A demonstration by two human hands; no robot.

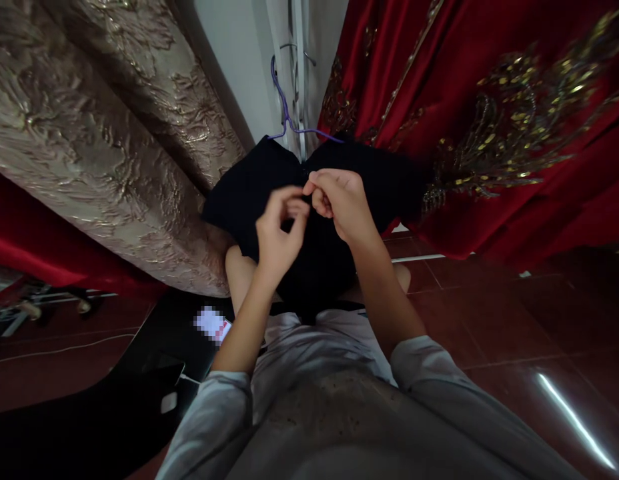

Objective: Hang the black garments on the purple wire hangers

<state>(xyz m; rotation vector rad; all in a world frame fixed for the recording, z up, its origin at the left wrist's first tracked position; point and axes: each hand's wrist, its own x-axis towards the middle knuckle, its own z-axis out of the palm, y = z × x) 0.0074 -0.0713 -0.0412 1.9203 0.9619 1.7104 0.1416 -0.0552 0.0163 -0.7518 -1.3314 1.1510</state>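
A black garment (269, 177) hangs from a purple hanger (285, 110) in front of me, and its lower part lies over my lap. My right hand (344, 203) is closed in front of the neckline, thumb and forefinger pinched together near the front opening. Whatever sits between those fingertips is too small to make out. Just beside it, my left hand (283, 233) is curled, its fingertips close to the right hand's fingers and slightly blurred. A loop-shaped gap shows between its thumb and fingers; anything pinched there cannot be made out.
Thick beige embossed fabric (104, 147) hangs at the left. Red fabric with gold sequins (519, 127) hangs at the right. A white metal stand (299, 73) holds the hanger. On the black bench (139, 380) lie a lit phone (209, 322) and a white charger (168, 402).
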